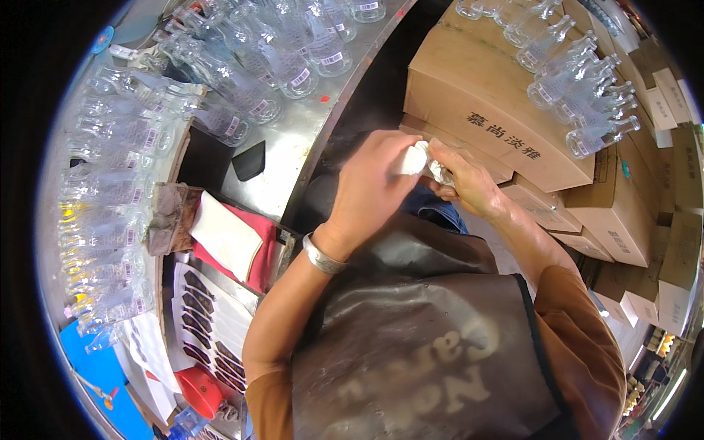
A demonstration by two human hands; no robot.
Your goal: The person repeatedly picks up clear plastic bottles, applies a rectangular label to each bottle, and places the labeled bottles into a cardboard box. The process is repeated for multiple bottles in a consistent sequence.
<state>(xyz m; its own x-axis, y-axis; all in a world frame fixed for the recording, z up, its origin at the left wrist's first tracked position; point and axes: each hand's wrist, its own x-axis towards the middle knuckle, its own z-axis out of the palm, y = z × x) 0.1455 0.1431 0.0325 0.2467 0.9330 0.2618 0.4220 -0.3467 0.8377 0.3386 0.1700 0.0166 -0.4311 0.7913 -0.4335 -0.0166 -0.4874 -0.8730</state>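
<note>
In front of my dark apron, both hands meet at a crumpled white cloth (416, 158). My left hand (372, 180), with a silver bracelet at the wrist, is slightly blurred and closes on the cloth from the left. From the other side my right hand (463, 178) pinches it between thumb and fingers. Whether anything is wrapped inside the cloth is hidden. To the left of my hands, a folded cream cloth (226, 236) lies on a red cloth (265, 253), beside a brown block-like piece (170, 220).
Clear glass bottles (242, 73) crowd the metal table (308, 121) at left. A large cardboard box (469, 88) stands right of my hands with more bottles (583, 95) on top. Dark printed labels (196, 312) on white sheets and a red container (199, 391) are lower left.
</note>
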